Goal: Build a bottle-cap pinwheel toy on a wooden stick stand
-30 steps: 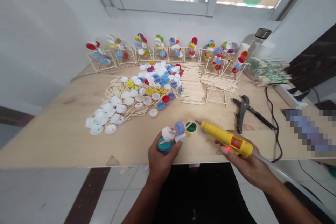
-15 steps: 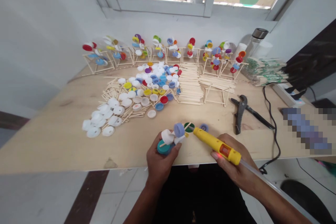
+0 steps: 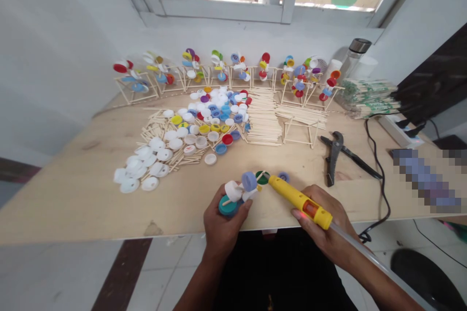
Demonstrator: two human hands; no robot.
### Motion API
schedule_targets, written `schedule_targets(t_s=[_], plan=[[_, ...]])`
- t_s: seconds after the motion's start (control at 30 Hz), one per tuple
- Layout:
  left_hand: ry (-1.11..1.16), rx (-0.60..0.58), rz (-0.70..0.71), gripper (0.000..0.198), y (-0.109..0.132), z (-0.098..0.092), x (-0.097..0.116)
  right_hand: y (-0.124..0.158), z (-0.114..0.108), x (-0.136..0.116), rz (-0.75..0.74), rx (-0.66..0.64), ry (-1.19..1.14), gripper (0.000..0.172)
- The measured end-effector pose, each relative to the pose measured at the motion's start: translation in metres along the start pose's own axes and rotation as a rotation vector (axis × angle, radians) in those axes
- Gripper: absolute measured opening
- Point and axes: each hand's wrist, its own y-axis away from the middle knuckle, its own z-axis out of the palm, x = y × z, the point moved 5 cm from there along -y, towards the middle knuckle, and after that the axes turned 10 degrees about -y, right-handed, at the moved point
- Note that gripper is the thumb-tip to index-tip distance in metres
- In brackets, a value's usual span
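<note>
At the table's front edge, my left hand (image 3: 223, 221) grips a cluster of bottle caps (image 3: 233, 190) joined by sticks, with white, blue and teal caps. One stick of it points right, over a green cap (image 3: 261, 178). My right hand (image 3: 324, 218) is wrapped round a yellow glue gun (image 3: 299, 200) with a clear glue stick in its rear. The gun's nozzle is at the end of that stick; whether they touch is too small to tell. A blue cap (image 3: 283, 177) lies just behind the gun.
Loose caps (image 3: 213, 112) and sticks (image 3: 263, 116) cover the table's middle. Cap-and-stick models (image 3: 239, 67) line the wall. A bare stick frame (image 3: 301, 132), pliers (image 3: 332, 158), a black cable (image 3: 386, 189) and a power strip (image 3: 401, 131) are at the right.
The glue gun has shifted very slightly left at its rear. My left hand and the cap cluster have hardly moved.
</note>
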Motion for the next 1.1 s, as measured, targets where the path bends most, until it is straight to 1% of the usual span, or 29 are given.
schedule_targets(t_s=[0.17,0.37,0.57,0.8,0.93,1.1], plan=[[-0.014,-0.009,0.018,0.034,-0.001,0.000,-0.001,0.000,0.001,-0.002,-0.015,-0.017,-0.004,0.016],[-0.021,-0.002,0.010,0.036,-0.001,0.000,-0.003,-0.001,0.000,0.000,0.023,-0.010,0.013,0.018],[-0.031,-0.024,0.027,0.033,-0.003,-0.001,-0.002,-0.002,0.000,-0.002,-0.002,-0.003,0.021,0.018],[-0.006,-0.007,0.016,0.038,-0.002,-0.002,-0.006,-0.002,0.001,-0.002,-0.012,-0.022,0.019,0.018],[-0.016,-0.018,0.009,0.039,-0.003,-0.001,-0.007,-0.001,-0.004,0.002,0.022,0.008,0.026,0.018],[-0.022,-0.006,0.017,0.041,-0.004,-0.002,-0.007,-0.002,-0.013,0.005,0.061,0.039,-0.019,0.016]])
